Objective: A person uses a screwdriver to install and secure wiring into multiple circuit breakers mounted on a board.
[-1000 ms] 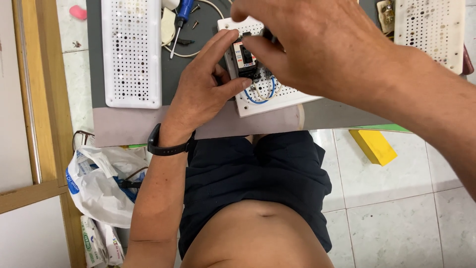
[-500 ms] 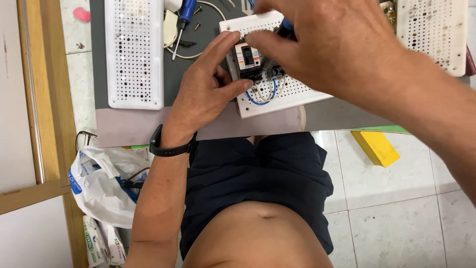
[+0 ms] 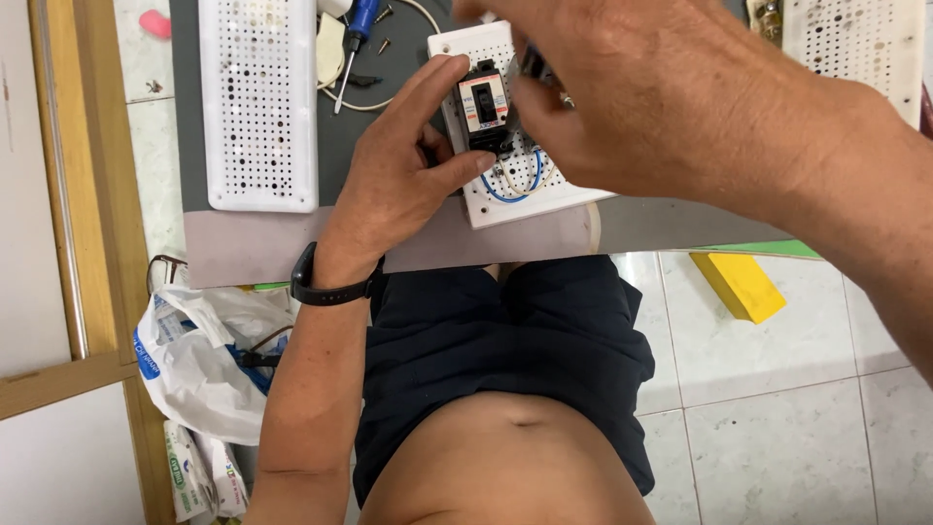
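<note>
Sitting upright on the perforated white board, a black-and-white breaker.

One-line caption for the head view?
Left hand steadies a breaker on a perforated board; right hand works above it.

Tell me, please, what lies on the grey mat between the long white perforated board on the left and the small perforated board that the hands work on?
In the head view, a blue-handled screwdriver, a white cable and small screws lie between the long board and the small board.
</note>
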